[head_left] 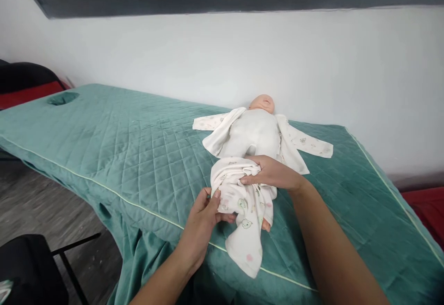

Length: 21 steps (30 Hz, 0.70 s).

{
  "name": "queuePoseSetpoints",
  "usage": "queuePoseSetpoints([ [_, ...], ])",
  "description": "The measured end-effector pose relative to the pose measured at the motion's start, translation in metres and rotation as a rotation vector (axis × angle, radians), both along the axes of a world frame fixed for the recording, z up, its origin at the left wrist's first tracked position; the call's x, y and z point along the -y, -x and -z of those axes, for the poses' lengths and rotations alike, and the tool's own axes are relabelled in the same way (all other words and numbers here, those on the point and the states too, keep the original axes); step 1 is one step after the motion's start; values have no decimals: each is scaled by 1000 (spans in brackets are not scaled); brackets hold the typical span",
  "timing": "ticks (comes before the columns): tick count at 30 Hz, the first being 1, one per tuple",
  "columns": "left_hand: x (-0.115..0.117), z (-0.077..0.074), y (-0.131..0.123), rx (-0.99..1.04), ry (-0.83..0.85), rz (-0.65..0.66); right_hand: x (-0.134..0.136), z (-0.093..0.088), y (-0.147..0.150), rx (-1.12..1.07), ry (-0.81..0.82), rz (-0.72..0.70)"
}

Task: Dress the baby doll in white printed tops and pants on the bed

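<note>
Head view: a doll (255,131) lies on its back on a green quilted bed (138,147), its head at the far side and its shirt (222,133) spread open. White printed pants (246,212) cover its legs near the bed's front edge. The left hand (203,219) pinches the pants' side. The right hand (272,173) is closed on bunched fabric at the waist.

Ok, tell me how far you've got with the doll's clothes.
The white top lies open around the doll, sleeves spread. The left hand and right hand grip the printed trousers, bunched at the hips, one foot showing. Probably left: straightening trousers, closing top.
</note>
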<state>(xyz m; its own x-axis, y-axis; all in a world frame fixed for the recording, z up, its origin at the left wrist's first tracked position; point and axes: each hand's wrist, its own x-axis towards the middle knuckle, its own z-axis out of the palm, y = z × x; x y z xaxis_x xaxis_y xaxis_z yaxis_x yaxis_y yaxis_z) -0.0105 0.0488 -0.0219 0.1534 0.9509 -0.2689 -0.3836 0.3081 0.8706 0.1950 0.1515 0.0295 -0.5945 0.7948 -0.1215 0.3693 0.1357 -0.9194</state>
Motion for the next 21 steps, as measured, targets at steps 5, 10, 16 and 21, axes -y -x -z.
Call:
queuePoseSetpoints([
  [5, -15, 13, -1, -136, -188, -78, 1, 0, -4, -51, 29, -3],
  [10, -47, 21, 15, -331, -296, -159, 0, 1, -6, -42, 50, -33],
  [16, -76, 11, 12, -336, -263, -171, 0, -1, -7, -47, 4, -27],
  [21, -111, 2, 4, -471, -377, -242, -2, 1, -6, 12, -67, 56],
])
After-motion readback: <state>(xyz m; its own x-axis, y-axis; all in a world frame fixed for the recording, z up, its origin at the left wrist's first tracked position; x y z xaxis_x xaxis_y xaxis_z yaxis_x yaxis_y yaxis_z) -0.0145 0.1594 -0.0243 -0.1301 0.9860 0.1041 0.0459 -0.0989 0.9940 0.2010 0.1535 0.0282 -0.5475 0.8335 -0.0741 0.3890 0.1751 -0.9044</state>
